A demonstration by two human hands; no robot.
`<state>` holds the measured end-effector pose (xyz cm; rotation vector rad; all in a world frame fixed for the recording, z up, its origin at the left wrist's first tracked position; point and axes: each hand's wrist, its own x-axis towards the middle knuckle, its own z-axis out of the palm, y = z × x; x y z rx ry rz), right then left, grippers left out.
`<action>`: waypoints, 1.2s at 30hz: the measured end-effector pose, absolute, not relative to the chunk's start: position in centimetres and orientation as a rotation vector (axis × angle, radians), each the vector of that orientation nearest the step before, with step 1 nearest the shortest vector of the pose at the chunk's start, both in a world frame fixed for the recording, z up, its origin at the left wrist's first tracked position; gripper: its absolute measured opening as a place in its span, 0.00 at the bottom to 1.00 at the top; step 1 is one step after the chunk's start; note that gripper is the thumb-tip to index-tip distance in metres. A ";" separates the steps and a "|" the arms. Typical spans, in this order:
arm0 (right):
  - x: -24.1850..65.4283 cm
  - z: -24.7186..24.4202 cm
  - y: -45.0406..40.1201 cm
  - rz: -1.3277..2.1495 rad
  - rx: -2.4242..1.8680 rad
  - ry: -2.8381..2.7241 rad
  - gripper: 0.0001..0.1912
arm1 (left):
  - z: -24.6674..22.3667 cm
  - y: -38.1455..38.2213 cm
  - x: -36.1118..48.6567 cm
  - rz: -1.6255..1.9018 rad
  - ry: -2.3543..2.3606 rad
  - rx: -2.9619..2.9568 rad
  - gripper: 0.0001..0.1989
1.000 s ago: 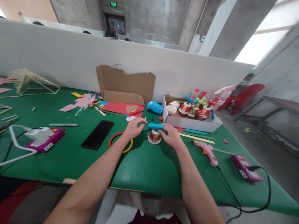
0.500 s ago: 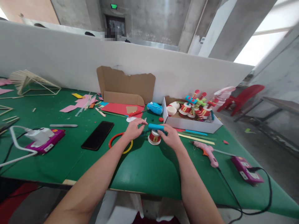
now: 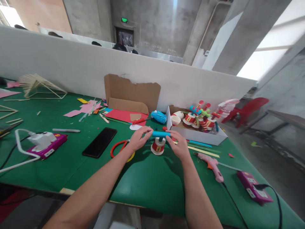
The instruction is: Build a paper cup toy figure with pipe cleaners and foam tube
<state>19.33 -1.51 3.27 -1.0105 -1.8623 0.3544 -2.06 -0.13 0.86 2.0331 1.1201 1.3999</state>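
Note:
Both hands are at a blue paper tube (image 3: 159,134) lying crosswise above a small red-and-white paper cup (image 3: 158,147). The cup stands upside down on the table, with a short dark stem (image 3: 160,139) between it and the tube. At the tube's left end, my left hand (image 3: 140,138) has thumb and fingers closed. My right hand (image 3: 178,146) pinches the right end between thumb and fingers. A dark coiled paper spring (image 3: 151,140) sticks out from the cup's left side. Scissors (image 3: 119,148) with red and yellow handles lie partly under my left wrist.
A white box (image 3: 197,133) of similar cup figures stands behind my right hand. Rightward lie a pink glue gun (image 3: 213,163) and a purple power strip (image 3: 254,187) with a cord. To the left are a phone (image 3: 100,142) and another power strip (image 3: 51,148). Cardboard (image 3: 132,92) leans behind.
My left fingers have come in to the tube's left end, where they were apart from it. The stem under the tube now shows more. The view has tilted up slightly.

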 end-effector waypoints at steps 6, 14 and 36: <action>20.2 3.3 -1.2 0.363 -1.058 -1.775 0.12 | 0.9 -0.2 -2.2 1.461 1.098 1.948 0.12; 20.3 3.1 -1.0 0.413 -1.062 -1.789 0.10 | 0.1 0.5 -2.2 1.520 1.021 2.031 0.09; 20.9 3.2 -0.9 0.632 -1.164 -1.525 0.21 | 0.6 0.6 -2.5 1.532 1.089 1.917 0.13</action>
